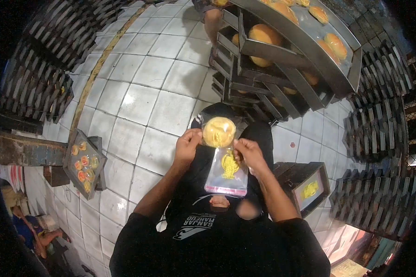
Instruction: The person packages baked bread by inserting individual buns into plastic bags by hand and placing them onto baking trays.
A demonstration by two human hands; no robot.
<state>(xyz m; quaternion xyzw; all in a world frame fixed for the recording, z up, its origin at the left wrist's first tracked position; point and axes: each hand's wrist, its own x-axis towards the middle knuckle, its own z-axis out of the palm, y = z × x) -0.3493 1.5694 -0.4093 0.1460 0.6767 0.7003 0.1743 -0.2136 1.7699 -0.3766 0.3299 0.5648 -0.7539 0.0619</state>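
Note:
A round golden bun [219, 131] sits above my lap, seemingly inside a clear plastic bag with yellow print. My left hand [188, 145] is closed in a pinch at the bun's left side, on the bag's edge. At its lower right, my right hand [248, 153] pinches the other edge of that bag. Below the bun, a stack of flat clear plastic bags [227, 175] with a yellow printed figure and a pinkish lower edge lies across my lap. My fingertips partly hide the edges they grip.
Stacked metal trays of buns [282, 51] stand in front to the right. A tray of small wrapped items [84, 166] is at left on the tiled floor [138, 101]. A box with a yellow-printed packet [310, 189] stands right. Another person's leg [212, 25] shows ahead.

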